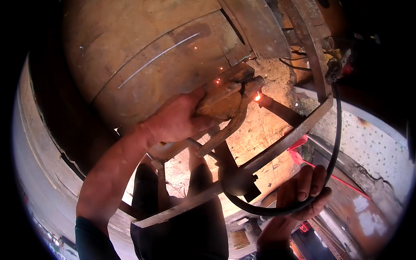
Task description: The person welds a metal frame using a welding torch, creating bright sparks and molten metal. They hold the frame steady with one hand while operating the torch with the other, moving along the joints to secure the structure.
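Observation:
My left hand [175, 117] is closed round a worn brown tool [223, 102] with two long, jaw-like arms; its exact kind I cannot tell. Just beyond the tool's far end, a bright orange spot [258, 97] glows at the end of a short metal bar [281, 112], and small sparks fly nearby. At the lower right, the fingers of my right hand [303, 193] curl round a thick black cable [264, 211]. This cable loops up along the right side and also runs left towards the tool, where dark parts hide its end.
A metal frame [286, 145] crosses above my legs. A large brown metal sheet [130, 43] fills the upper left, with a thin pale rod [160, 60] lying on it. Red cord [346, 184] and a pale speckled panel [368, 138] are at the right.

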`<state>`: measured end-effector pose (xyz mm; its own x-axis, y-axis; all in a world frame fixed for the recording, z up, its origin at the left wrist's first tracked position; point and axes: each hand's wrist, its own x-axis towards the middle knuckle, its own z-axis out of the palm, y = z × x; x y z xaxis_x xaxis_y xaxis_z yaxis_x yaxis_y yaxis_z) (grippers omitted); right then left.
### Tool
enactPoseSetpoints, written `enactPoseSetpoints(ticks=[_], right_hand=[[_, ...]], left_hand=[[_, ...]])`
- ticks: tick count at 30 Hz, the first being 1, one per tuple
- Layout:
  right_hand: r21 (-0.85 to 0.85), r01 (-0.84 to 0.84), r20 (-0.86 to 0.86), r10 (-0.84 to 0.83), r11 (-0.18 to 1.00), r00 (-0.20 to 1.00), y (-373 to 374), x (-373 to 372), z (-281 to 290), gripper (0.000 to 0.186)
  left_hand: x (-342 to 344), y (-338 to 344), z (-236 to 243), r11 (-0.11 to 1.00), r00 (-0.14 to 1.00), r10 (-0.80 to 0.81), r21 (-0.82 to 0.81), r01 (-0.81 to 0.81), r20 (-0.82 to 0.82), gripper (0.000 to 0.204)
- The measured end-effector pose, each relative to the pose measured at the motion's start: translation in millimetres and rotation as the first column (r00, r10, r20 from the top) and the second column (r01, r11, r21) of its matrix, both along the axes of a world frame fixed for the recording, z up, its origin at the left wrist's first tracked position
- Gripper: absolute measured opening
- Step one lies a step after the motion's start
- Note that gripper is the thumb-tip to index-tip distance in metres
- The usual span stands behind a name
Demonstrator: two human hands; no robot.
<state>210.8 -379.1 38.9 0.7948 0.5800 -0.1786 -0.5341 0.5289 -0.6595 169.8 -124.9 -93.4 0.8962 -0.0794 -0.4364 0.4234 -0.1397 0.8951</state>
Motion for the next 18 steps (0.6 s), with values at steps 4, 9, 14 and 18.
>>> enactPoseSetpoints(ticks=[4,9,14,18], right_hand=[[0.006,0.001,0.004,-0.001,1.0,1.0,1.4,-1.0,0.1,0.028],[-0.03,-0.005,0.022,0.006,1.0,1.0,2.8,-1.2,0.3,0.027],[-0.082,-0.005,0.071,0.011,0.997,0.997,-5.9,-0.3,-0.7,0.027],[-0.037,-0.023,0.04,0.025,0.999,0.999,-2.9,-0.1,-0.4,0.027]], left_hand=[[1.9,-1.2,-0.2,0.998,0.999,-0.04,0.045,0.041,-0.019,0.038],[3.0,-0.5,-1.1,0.996,0.999,-0.051,0.077,0.051,0.004,0.039],[5.8,-2.3,-4.1,0.996,0.999,-0.041,0.079,0.04,0.019,0.041],[8.1,-2.0,-3.1,0.993,0.998,-0.069,0.102,0.068,0.008,0.042]])
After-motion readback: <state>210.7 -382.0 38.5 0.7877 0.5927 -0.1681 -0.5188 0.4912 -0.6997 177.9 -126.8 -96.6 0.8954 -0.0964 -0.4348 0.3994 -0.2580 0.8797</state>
